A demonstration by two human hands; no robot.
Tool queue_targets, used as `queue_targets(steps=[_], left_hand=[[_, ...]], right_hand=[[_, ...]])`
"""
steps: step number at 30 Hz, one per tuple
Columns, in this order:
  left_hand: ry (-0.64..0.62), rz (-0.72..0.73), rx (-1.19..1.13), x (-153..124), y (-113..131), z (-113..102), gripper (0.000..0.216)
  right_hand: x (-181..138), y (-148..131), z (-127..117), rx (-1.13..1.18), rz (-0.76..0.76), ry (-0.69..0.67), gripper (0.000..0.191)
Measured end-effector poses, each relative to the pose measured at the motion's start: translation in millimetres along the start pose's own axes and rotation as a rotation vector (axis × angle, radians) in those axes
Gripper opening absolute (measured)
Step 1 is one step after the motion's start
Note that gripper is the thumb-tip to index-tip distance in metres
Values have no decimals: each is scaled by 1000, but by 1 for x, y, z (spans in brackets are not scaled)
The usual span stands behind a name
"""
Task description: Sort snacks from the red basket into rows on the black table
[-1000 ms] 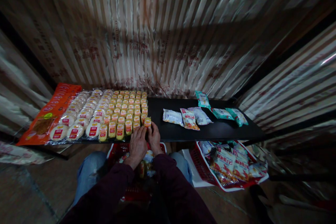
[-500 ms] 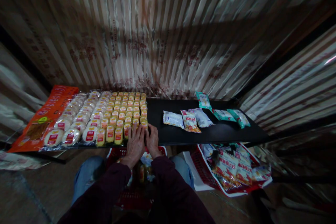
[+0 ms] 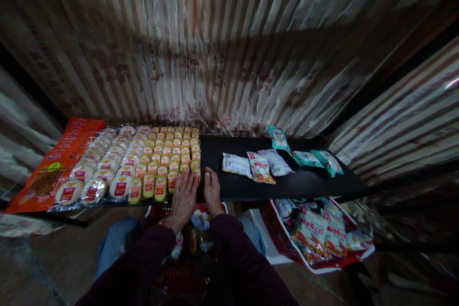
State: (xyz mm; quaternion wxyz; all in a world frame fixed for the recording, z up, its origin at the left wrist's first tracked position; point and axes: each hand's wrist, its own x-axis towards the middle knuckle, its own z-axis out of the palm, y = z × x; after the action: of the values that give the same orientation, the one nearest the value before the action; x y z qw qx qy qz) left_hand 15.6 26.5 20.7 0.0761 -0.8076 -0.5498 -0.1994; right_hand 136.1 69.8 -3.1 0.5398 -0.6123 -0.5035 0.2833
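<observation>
Rows of small yellow wrapped cakes [image 3: 160, 187] stand on the black shelf [image 3: 233, 192]. My left hand [image 3: 184, 201] lies over the front right corner of these rows, fingers stretched out and touching the packs. Just to the right, my right hand [image 3: 212, 193] rests on the bare shelf beside the cakes, open, with a small gap from the last row. Neither hand holds anything that I can see. Left of the yellow cakes lie columns of round white wrapped cakes [image 3: 120, 186], then a large orange bag [image 3: 50, 172].
White and red snack packets [image 3: 261, 168] and green packets [image 3: 306, 158] lie on the shelf's right part. A red basket [image 3: 279, 229] of packets stands below right; another basket [image 3: 182, 272] sits between my knees. A striped sheet [image 3: 201, 57] hangs behind the shelf.
My right hand has moved off the end of the yellow cakes, slightly right, and its fingers have straightened. My left hand stays on the front corner.
</observation>
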Motion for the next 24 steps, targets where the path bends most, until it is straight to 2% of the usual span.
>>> queue_targets(steps=[5,9,19,24], left_hand=[[21,3,-23,11,-1,-8,51],[32,-39,-43,26,-2,-13,52],[42,-36,-51,32,-9,0,57],[45,-34,-53,32,-11,1,54]], right_hand=[[18,-2,9,133,88,-80,65],[34,-4,16,210,85,-146,73],[60,-9,38,273,106,-228,67],[61,-7,43,262,41,-243,66]])
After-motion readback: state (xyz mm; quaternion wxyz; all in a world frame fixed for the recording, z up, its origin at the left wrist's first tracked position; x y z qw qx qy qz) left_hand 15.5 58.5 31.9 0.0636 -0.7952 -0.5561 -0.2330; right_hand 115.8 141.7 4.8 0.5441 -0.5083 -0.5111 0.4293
